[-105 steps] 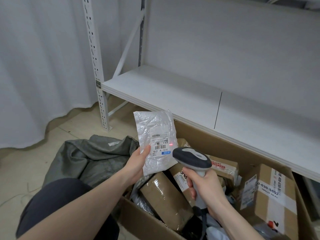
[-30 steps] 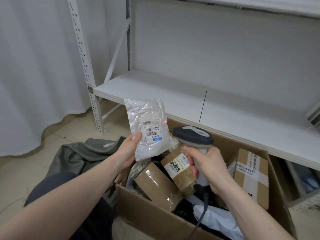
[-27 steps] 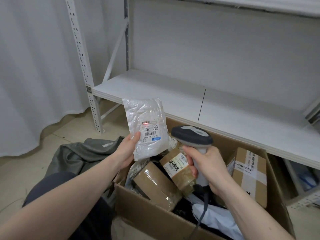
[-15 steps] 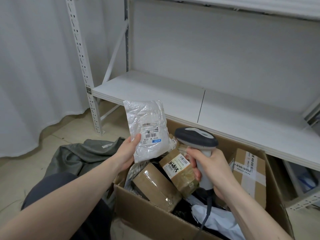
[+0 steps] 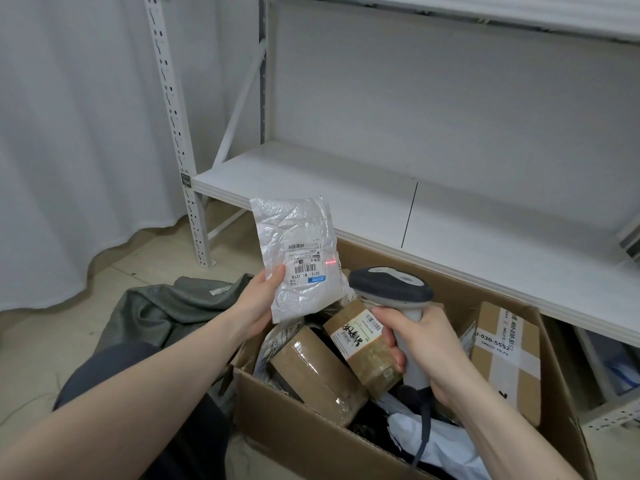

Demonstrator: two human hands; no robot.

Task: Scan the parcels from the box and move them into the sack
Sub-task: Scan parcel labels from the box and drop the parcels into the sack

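L hand (image 5: 254,303) gripping white poly parcel (image 5: 298,258) above box (image 5: 311,434); R hand (image 5: 429,348) fingers wrapped round scanner (image 5: 391,289), red dot on label

Soft even indoor light, faint shadows, sharp focus, wide-angle bending at edges, no glare.

— The red scan dot is back: half a second ago the crinkled white plastic mailer pouch (image 5: 298,255) showed none, now it glows at the right edge of the printed label (image 5: 306,263).

— It wanders! A second ago it sat higher on that label.

— And the grey handheld barcode scanner (image 5: 393,289) in the right hand (image 5: 424,344) has dipped a touch and drawn nearer the pouch.

— The left hand (image 5: 258,303) has tipped the pouch slightly.
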